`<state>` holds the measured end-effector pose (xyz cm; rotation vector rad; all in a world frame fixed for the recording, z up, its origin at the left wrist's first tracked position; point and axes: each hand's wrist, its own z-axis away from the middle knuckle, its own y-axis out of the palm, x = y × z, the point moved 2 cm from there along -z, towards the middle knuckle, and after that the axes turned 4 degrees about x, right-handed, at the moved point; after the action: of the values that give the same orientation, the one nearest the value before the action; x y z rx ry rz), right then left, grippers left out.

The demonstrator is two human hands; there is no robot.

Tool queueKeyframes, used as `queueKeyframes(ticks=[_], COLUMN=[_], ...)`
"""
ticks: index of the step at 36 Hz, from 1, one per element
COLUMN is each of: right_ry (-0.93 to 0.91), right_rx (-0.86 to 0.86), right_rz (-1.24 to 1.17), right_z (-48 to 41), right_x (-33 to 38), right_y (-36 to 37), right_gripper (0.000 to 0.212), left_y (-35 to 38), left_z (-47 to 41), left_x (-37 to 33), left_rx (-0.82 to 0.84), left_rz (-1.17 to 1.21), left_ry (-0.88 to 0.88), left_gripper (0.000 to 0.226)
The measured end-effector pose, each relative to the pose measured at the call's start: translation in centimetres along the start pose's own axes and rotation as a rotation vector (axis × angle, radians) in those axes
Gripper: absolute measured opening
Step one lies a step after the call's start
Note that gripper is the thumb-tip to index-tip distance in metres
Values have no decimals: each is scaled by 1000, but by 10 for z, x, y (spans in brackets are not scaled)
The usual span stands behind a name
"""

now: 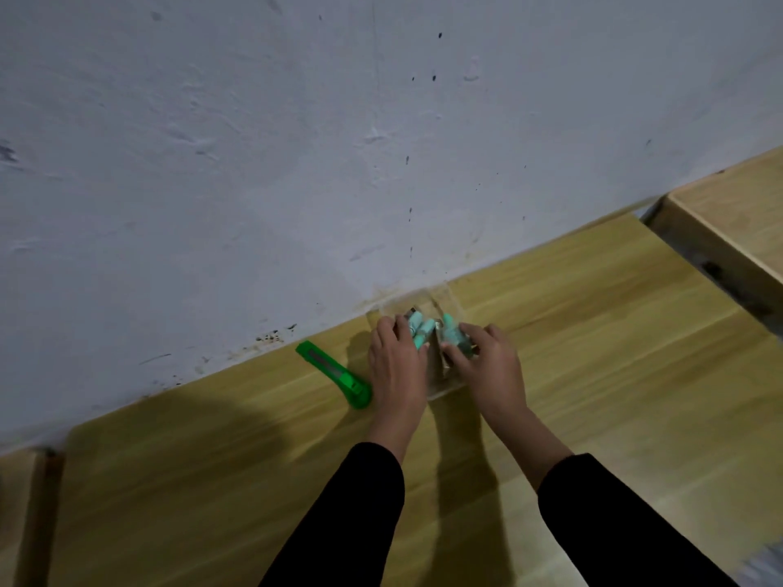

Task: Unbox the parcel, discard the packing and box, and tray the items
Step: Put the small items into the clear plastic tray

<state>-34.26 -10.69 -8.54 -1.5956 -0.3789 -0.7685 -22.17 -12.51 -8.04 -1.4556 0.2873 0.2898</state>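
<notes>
Head view, looking down: two black sleeves (347,523) reach forward across a pale wooden table (614,353), both hands meeting at a clear tray (450,299) that stands against the far edge of the table, right at the foot of the wall.

The left hand (396,362) lies palm down on the tray's left side, its fingers bent over a small cluster of mint-green tubes (423,329) inside. The fingers touch the tubes, but the blurred picture does not show whether they actually grip them.

The right hand (487,362) comes in from the tray's right side, thumb and fingers curled round a wrapped tube (455,338), mint-green with a silvery, crinkled covering, held low within the tray walls. The transparent walls rise behind and between the hands, and the rim farthest from the camera reaches the base of the wall.

Just left of the left hand, a bright green utility knife (334,374) lies flat on the table, angled with one end toward the wall, apart from the tray.

Beyond it all rises a scuffed, pale blue-grey wall (296,141), stained along its base. A second table (728,213) of lighter wood stands at the far right, separated from the first by a gap.
</notes>
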Motion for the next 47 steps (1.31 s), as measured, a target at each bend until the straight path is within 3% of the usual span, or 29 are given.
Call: queueKeyframes(ticks=[10, 15, 21, 34, 40, 47], right_ry=[-157, -80, 53, 74, -182, -508], right_rx=[-40, -117, -94, -56, 1, 449], right_rz=[-3, -94, -179, -216, -44, 109], right_z=[3, 3, 1, -2, -6, -17], right_x=[-3, -12, -17, -5, 10, 27], right_y=[10, 4, 3, 11, 5, 24], right_gripper=[26, 31, 37, 33, 34, 46], left_y=[9, 17, 24, 25, 24, 21], left_z=[0, 18, 25, 25, 30, 27], left_x=[21, 19, 18, 31, 36, 48], left_rx=[-70, -53, -35, 57, 172, 261], left_rz=[291, 393, 434, 660, 875, 1142], left_ry=[156, 158, 115, -55, -107, -121], left_gripper=[49, 51, 54, 63, 58, 60])
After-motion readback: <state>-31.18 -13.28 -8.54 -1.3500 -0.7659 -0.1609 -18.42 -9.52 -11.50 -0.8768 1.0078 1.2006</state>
